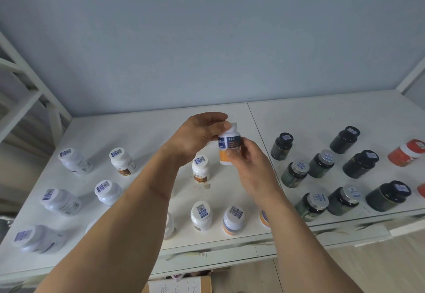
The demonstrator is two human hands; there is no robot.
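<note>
A small white pill bottle (228, 142) with a blue and orange label is held upright above the white table (147, 132). My left hand (200, 136) comes in from the left, its fingers curled round the bottle's white cap. From below on the right, my right hand (249, 166) grips the bottle's body, thumb on the label. The lower part of the bottle is hidden behind my right fingers.
Several white bottles (201, 169) with blue stickers on their caps stand on the table's left half. On the right half stand several dark green jars (360, 164). A red jar (406, 152) lies at the far right. A cardboard box (184, 283) sits under the table edge.
</note>
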